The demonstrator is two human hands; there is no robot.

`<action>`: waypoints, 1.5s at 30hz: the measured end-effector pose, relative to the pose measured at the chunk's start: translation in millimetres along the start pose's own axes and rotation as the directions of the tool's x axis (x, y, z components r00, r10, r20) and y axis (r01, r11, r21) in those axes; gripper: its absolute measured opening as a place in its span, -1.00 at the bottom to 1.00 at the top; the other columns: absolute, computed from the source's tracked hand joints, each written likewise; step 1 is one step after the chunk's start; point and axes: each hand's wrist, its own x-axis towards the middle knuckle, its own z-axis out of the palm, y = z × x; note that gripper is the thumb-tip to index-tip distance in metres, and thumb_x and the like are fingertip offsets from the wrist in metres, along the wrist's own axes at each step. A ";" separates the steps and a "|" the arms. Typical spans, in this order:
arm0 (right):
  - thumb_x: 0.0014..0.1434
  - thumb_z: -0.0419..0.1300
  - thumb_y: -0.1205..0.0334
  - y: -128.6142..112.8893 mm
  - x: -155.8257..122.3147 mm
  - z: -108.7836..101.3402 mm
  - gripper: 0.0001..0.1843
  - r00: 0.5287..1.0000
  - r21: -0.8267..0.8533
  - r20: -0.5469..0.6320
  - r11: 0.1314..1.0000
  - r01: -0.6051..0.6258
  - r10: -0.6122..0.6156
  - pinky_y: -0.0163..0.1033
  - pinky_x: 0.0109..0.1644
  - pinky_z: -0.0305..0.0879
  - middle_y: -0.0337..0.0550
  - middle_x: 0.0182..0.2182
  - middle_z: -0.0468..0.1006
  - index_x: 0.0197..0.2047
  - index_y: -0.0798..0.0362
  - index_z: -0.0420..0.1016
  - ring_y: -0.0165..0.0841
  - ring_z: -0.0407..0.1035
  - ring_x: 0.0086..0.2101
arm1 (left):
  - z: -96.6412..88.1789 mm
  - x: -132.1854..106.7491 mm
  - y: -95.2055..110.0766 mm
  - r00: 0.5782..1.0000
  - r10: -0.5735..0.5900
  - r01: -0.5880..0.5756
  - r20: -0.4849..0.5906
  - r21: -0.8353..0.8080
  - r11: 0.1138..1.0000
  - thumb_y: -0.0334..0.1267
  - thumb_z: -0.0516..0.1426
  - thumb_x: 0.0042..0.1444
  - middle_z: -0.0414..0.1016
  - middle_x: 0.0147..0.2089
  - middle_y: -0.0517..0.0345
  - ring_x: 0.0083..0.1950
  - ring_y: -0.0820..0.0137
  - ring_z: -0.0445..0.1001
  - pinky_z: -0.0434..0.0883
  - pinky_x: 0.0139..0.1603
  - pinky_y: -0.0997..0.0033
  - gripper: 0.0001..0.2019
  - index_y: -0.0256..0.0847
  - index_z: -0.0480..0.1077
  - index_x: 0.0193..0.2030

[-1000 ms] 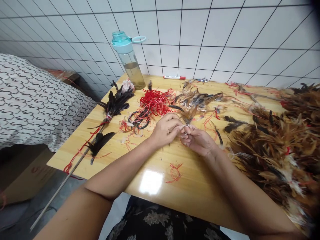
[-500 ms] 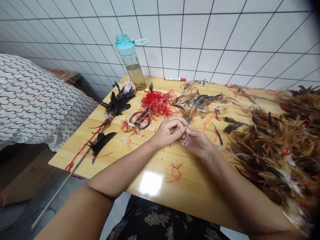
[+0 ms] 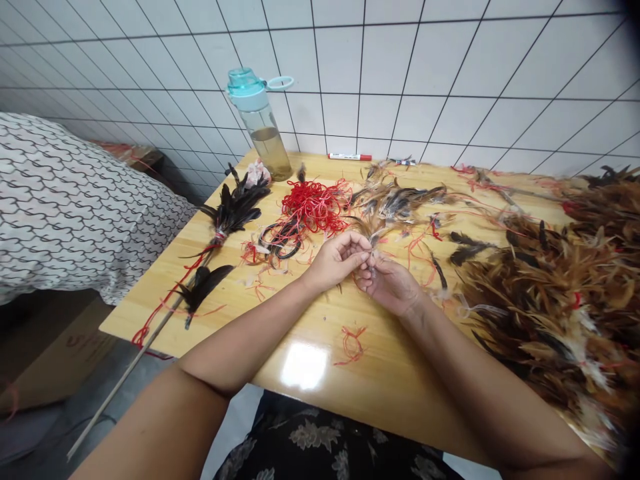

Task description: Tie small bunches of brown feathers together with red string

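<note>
Both hands meet over the middle of the table [image 3: 305, 313], the fingertips of the left hand [image 3: 345, 257] and the right hand [image 3: 387, 283] pinched together at the base of a small tuft of feathers [image 3: 372, 229]. Its tips point toward the back edge, probably so the quill ends stay near the fingers; exactly which finger bears on which quill is too small to tell. A tangle of red cord [image 3: 315, 207] lies beyond the left hand, toward the back edge, seemingly for easy reach. Near the left edge, black feathers [image 3: 235, 210] are bound to a stick [image 3: 125, 380] whose bare end juts past the front edge by the left corner, likely because it is too long for the wood. Brown feathers [image 3: 545, 293] heap over the right side, apparently to leave working room in front. A bottle [image 3: 270, 143] stands near the back left corner, and a marker [image 3: 350, 157] lies along the back edge, below a tiled wall [image 3: 340, 60]. Patterned cloth [image 3: 75, 207] drapes beyond the left edge, above a cardboard box [image 3: 65, 360].
</note>
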 end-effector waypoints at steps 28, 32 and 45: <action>-0.15 0.37 -0.23 -6.9 1.1 -9.4 -0.49 0.988 -0.680 0.101 0.716 0.157 -0.120 -0.38 -0.49 0.06 -0.24 -0.56 0.42 -0.43 0.10 0.58 -0.53 0.18 -0.53 | -26.5 4.0 22.0 0.959 -0.020 -0.065 0.284 0.285 0.956 -0.32 0.15 0.14 0.46 -0.46 0.19 -0.45 0.53 0.45 0.41 -0.36 0.52 -0.85 -0.31 0.44 -0.17; -0.14 0.35 -0.26 -4.8 2.1 -9.8 -0.47 0.986 -0.700 0.082 0.696 0.160 -0.145 -0.36 -0.50 0.04 -0.26 -0.60 0.39 -0.48 0.10 0.53 -0.53 0.15 -0.56 | -29.3 3.8 25.4 0.939 -0.043 -0.059 0.341 0.284 0.957 -0.28 0.15 0.16 0.52 -0.39 0.12 -0.39 0.49 0.52 0.45 -0.32 0.50 -0.84 -0.29 0.45 -0.16; -0.10 0.34 -0.23 -11.5 -0.5 -13.0 -0.51 0.984 -0.781 0.179 0.607 0.147 -0.009 -0.34 -0.48 0.02 -0.27 -0.62 0.37 -0.45 0.10 0.57 -0.51 0.15 -0.55 | -28.2 2.7 25.2 0.915 -0.171 0.100 0.366 0.204 0.974 -0.17 0.24 0.08 0.50 -0.49 0.14 -0.44 0.47 0.51 0.44 -0.36 0.48 -0.78 -0.32 0.41 -0.32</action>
